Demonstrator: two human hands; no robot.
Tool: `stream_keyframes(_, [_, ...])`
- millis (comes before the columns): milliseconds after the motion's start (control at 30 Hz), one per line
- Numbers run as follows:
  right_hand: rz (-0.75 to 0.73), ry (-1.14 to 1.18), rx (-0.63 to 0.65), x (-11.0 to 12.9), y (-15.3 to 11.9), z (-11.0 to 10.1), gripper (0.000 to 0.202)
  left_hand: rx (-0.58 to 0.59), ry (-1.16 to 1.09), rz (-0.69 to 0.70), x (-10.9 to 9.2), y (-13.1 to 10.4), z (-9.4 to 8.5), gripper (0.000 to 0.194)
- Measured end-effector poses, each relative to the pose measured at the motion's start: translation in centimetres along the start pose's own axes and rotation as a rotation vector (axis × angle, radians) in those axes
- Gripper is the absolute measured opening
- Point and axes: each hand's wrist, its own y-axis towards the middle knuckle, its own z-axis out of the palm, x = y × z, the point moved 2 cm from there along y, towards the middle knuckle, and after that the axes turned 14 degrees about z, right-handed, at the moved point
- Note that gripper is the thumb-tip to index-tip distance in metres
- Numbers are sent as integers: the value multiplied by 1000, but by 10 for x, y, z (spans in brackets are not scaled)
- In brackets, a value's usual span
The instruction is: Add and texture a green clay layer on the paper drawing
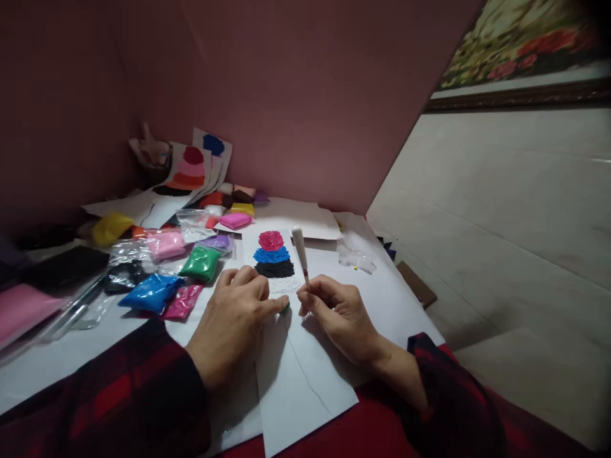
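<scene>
Evidently, the right hand [341, 318] pinches a slim white-handled tool [300, 251] between thumb and fingers, handle end up and thin end down, just above or on the paper strip [305, 401]; whether its point touches is hard to tell. The left hand [238, 318] rests on the same strip, most of its fingers bent and one stretched toward the tool, its tip at a small green lump [285, 308]. I cannot tell whether that finger only presses the lump or pinches it against another.

The strip runs from mid-counter down to the near edge, where red cloth [367, 420] shows. Toward its far end sit three textured bands, stacked: crimson [271, 240], blue [272, 256] and black [274, 269]. Pencil scribble lies just below the black one, and the lump is just below that.

Left of the strip, toward the left edge of the counter [405, 324], lie shiny packets, among them a green packet [200, 264] and a blue packet [151, 292]. Decorated cards [188, 168] lean near the far left corner. Crumpled clear plastic [357, 257] lies near the right edge.
</scene>
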Motion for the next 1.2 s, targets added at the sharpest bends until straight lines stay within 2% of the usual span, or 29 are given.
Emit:
stream_keyframes(200, [6,5,3,0,0,0,17,134,37,2,-4,1,-1,37])
stream_keyframes(333, [4,7,-1,0,0,0,16,182,50,-2,-6,2,-2,34])
stream_keyframes(867, [27,33,5,0,1,1,17,243,123,21,-7,2,-3,34])
stream_keyframes(1200, [33,57,0,1,2,1,16,292,201,117,-11,4,-3,27])
